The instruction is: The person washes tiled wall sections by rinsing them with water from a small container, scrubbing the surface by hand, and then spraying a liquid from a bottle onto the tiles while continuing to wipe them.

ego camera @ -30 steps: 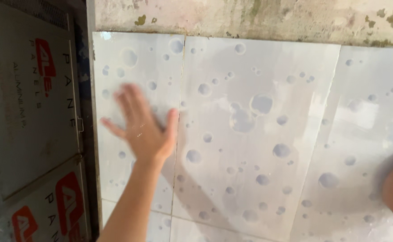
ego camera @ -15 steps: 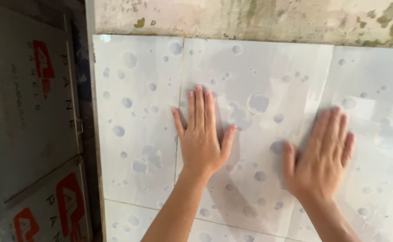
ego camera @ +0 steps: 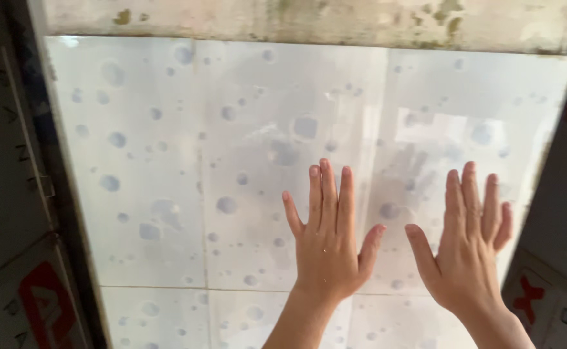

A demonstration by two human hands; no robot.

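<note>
Left hand [ego camera: 327,242] and right hand [ego camera: 467,249] both open, fingers spread, palms flat on the white spotted wall tile [ego camera: 251,161], side by side at its lower right, below bare plaster strip [ego camera: 309,19].

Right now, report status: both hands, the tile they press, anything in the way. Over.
Left hand flat, fingers spread, on the glossy white wall tile with grey bubble spots. Right hand flat across the next joint. Nothing between hands and tile.

Looks like a room mid-renovation: glossy bubble-pattern wall tiles [ego camera: 167,161] under bare, stained plaster [ego camera: 309,19], with film-covered metal panels [ego camera: 12,194] alongside.
</note>
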